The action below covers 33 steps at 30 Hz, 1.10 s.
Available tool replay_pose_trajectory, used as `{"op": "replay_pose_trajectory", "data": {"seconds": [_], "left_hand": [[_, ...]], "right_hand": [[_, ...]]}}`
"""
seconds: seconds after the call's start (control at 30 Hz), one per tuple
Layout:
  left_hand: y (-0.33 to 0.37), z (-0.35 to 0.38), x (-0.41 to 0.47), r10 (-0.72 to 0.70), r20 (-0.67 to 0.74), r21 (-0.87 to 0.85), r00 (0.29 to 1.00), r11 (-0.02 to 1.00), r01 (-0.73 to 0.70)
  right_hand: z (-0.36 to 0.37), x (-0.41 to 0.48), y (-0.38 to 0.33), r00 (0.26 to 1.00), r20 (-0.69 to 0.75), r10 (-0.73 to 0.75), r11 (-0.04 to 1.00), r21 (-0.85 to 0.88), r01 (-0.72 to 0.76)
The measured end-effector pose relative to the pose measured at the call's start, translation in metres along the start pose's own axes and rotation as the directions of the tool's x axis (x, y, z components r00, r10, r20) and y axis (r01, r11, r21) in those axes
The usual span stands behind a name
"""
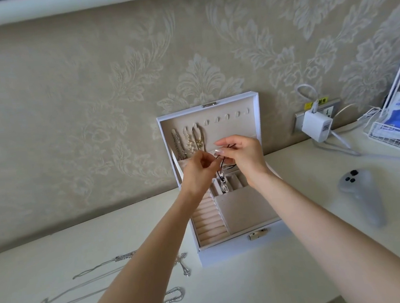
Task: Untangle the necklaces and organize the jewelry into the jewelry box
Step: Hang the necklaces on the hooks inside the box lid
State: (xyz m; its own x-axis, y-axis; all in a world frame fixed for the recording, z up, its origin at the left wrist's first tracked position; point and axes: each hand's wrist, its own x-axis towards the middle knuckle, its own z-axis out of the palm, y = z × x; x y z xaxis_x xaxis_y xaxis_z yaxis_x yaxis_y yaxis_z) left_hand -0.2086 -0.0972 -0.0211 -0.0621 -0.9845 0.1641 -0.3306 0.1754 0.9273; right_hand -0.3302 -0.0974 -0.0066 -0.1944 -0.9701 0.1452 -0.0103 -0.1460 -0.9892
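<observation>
A white jewelry box (241, 248) stands open against the wall, its lid upright with a row of hooks. Three necklaces (189, 141) hang from the left hooks. Over the box, my left hand (200, 170) and my right hand (243, 154) both pinch a black cord necklace (221, 167). Its clear pendant (224, 186) dangles above the small compartments. Several silver chain necklaces (105, 287) lie spread on the white table, left of the box, partly hidden by my left forearm.
A grey controller (360, 193) lies on the table to the right. A white charger (315, 124) with cables sits in the wall socket. A white wire rack (398, 135) holding a blue packet stands at the far right.
</observation>
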Motion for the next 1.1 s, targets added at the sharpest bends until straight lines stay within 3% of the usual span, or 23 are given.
{"op": "replay_pose_trajectory", "data": {"seconds": [0.17, 0.3, 0.37, 0.5, 0.7, 0.87, 0.97, 1.1], "left_hand": [[-0.005, 0.003, 0.001, -0.069, 0.153, -0.085, 0.986, 0.993, 0.082], [-0.005, 0.004, 0.000, -0.095, 0.059, -0.195, 0.994, 0.975, 0.104], [-0.006, 0.003, 0.000, -0.090, 0.082, -0.190, 0.993, 0.976, 0.104], [-0.010, 0.000, 0.001, -0.103, 0.193, -0.073, 0.976, 0.990, 0.119], [-0.010, 0.001, 0.004, -0.061, 0.202, 0.177, 0.978, 0.984, 0.025], [-0.011, 0.001, 0.003, 0.045, 0.074, 0.549, 0.996, 0.832, -0.079], [-0.016, -0.004, 0.007, 0.132, 0.080, 0.564, 0.988, 0.811, -0.154], [-0.016, -0.008, 0.007, 0.114, 0.120, 0.393, 0.986, 0.907, -0.153]], "right_hand": [[0.002, -0.001, -0.002, 0.999, -0.024, -0.023, 0.998, -0.060, 0.022], [0.003, -0.004, -0.001, 0.999, -0.043, -0.004, 0.997, -0.081, 0.000], [0.002, -0.005, -0.001, 0.999, -0.038, 0.019, 0.997, -0.068, -0.022], [0.002, -0.007, -0.004, 0.998, -0.015, 0.053, 0.998, -0.039, -0.053], [0.003, -0.006, -0.004, 0.999, 0.006, 0.047, 0.999, 0.004, -0.047], [0.003, -0.006, -0.004, 0.999, -0.003, 0.055, 0.997, 0.062, -0.054], [0.000, -0.004, -0.004, 0.997, -0.050, 0.060, 0.997, 0.044, -0.057], [-0.004, -0.006, -0.006, 0.995, -0.070, 0.069, 0.993, 0.097, -0.062]]}}
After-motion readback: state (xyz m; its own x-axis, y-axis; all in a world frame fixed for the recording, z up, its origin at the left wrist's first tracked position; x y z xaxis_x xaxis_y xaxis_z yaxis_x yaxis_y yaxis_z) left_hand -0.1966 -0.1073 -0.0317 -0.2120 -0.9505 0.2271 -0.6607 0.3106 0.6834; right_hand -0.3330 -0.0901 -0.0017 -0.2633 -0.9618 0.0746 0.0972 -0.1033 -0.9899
